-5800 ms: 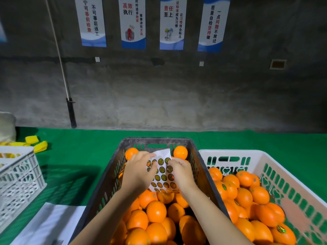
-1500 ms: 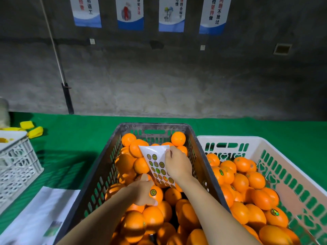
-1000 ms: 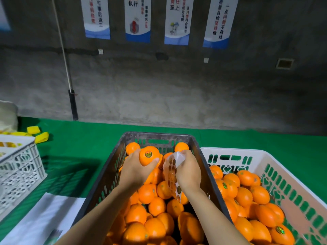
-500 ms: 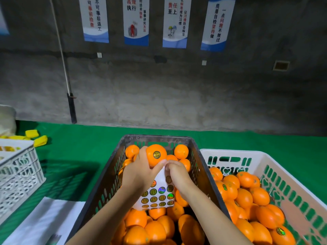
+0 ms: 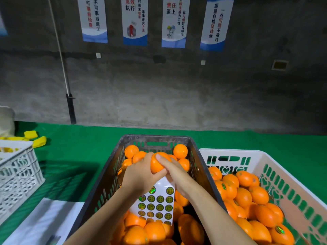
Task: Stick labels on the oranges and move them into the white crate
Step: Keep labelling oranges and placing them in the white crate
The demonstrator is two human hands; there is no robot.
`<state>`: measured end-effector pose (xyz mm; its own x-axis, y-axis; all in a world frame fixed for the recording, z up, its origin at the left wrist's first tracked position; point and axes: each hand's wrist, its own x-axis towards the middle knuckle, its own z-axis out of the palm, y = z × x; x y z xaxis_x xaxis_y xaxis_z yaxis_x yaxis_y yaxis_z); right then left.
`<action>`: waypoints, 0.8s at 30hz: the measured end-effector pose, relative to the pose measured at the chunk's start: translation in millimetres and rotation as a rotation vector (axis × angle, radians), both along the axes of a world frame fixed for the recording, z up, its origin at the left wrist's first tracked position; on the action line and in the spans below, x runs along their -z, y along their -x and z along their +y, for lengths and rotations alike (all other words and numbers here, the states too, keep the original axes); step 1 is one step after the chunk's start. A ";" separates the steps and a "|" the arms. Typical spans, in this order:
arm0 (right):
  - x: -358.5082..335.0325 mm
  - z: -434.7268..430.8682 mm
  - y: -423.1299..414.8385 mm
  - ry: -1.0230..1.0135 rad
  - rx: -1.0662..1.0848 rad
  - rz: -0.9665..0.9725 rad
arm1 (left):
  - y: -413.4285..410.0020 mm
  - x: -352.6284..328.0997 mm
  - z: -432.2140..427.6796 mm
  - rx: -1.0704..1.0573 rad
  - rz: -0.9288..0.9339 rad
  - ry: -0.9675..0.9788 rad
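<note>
My left hand and my right hand both grip one orange above the far half of the dark crate. My right thumb lies across its front, and no label shows on the visible side. A white label sheet with round green-gold stickers hangs from between my two hands; which hand pinches it is hidden. The dark crate is full of oranges. To its right, touching it, stands the white crate, holding several labelled oranges.
Both crates sit on a green table cover. A white lattice crate stands at the left edge, with yellow pieces behind it. A white paper sheet lies near the front left. A grey wall runs behind the table.
My left hand labelled an orange and lifted it from the pile. My right hand moved from the label sheet onto that orange, and the sheet now hangs below both hands.
</note>
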<state>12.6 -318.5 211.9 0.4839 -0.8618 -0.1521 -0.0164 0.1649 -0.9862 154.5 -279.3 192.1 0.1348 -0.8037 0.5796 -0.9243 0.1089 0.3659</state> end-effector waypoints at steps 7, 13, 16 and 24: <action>-4.5 -0.6 -2.8 -0.004 0.276 0.058 | -1.3 0.0 0.1 -0.038 -0.034 0.093; -2.9 -8.8 9.6 -0.370 0.631 -0.225 | 1.9 -7.0 3.0 -0.051 -0.094 0.128; -6.9 -12.7 13.0 -0.483 0.631 -0.541 | 4.1 -8.4 3.2 -0.065 -0.063 0.036; -14.6 -11.5 30.6 -0.665 0.717 -1.015 | 4.3 -5.2 -4.0 -0.074 0.248 -0.022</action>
